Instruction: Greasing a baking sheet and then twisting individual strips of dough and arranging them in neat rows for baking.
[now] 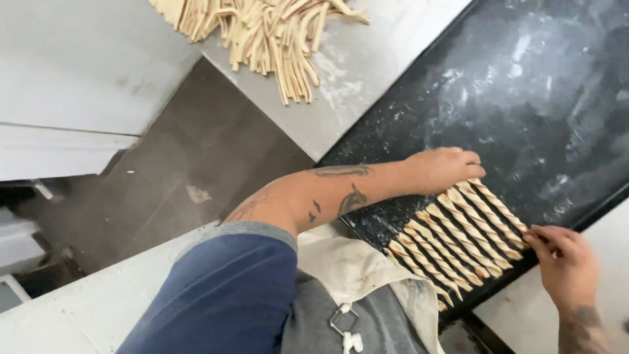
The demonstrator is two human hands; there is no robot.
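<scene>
A black baking tray (524,98), dusted with flour, lies across the steel table. Several twisted dough sticks (452,242) lie side by side in a row at its near corner. My left hand (442,169) rests at the far end of the outermost twist (498,208), fingertips pressing it on the tray. My right hand (567,262) pinches the near end of that same twist at the tray's front edge. A heap of uncooked plain dough strips (268,33) lies on the table beyond the tray.
The steel table (354,85) has flour smears. To the left is a gap down to the dark floor (190,164) and a white counter (65,65). My blue sleeve and a stained apron (347,269) fill the foreground.
</scene>
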